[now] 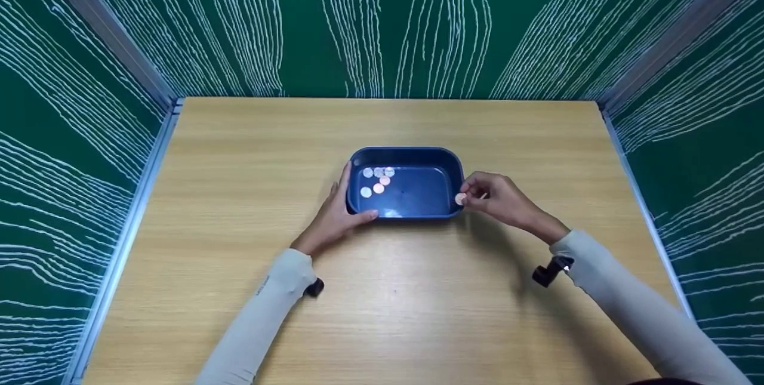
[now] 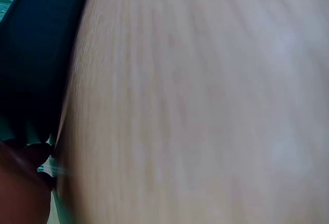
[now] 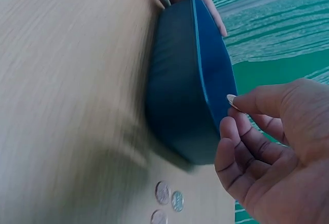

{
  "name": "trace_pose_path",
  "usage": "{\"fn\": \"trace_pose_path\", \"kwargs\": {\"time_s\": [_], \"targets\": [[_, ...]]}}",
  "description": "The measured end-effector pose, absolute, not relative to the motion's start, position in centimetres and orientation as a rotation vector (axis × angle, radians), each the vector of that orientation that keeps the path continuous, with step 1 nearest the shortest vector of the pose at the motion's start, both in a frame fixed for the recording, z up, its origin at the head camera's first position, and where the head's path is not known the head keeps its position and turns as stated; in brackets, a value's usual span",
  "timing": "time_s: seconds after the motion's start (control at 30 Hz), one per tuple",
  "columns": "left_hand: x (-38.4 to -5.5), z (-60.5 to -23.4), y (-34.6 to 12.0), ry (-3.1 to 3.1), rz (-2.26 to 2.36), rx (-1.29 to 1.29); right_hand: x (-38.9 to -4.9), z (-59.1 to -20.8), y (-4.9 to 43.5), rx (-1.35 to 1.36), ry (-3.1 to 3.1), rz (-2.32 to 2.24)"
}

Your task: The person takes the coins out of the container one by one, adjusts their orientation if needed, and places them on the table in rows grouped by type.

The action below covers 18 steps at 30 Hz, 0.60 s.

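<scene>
A dark blue plastic box (image 1: 403,216) stands on the wooden table, with several coins (image 1: 378,188) lying flat in its left half. My left hand (image 1: 337,212) holds the box at its left end, fingers along the outer wall and thumb over the front rim. Between thumb and fingertips, my right hand (image 1: 498,197) pinches a single coin (image 1: 460,199) at the box's right rim. The right wrist view shows this coin edge-on, close to the opening. In the left wrist view, the box wall (image 2: 36,54) and part of the left hand (image 2: 23,188) appear at the left edge.
Loose coins (image 3: 163,192) lie on the table just beyond the box's right end, seen in the right wrist view and hidden by the right hand in the head view. Green walls with white wavy lines (image 1: 382,27) and metal posts (image 1: 674,33) enclose the wooden table (image 1: 382,289).
</scene>
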<state>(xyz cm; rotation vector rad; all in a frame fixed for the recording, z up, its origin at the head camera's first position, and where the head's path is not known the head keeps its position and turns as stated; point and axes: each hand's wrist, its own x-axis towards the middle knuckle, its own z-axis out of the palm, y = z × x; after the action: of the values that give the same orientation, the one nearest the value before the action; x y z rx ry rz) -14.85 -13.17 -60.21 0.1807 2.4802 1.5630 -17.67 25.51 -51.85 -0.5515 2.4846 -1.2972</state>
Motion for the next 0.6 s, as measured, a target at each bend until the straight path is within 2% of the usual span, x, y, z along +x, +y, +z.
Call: {"fn": "trace_pose_path", "kwargs": {"time_s": [0.6], "targets": [[-14.8,-60.1,-13.1,2.481,1.573,0.167,-17.2,-54.8,29.7,-0.412,2.568,-1.355]]}}
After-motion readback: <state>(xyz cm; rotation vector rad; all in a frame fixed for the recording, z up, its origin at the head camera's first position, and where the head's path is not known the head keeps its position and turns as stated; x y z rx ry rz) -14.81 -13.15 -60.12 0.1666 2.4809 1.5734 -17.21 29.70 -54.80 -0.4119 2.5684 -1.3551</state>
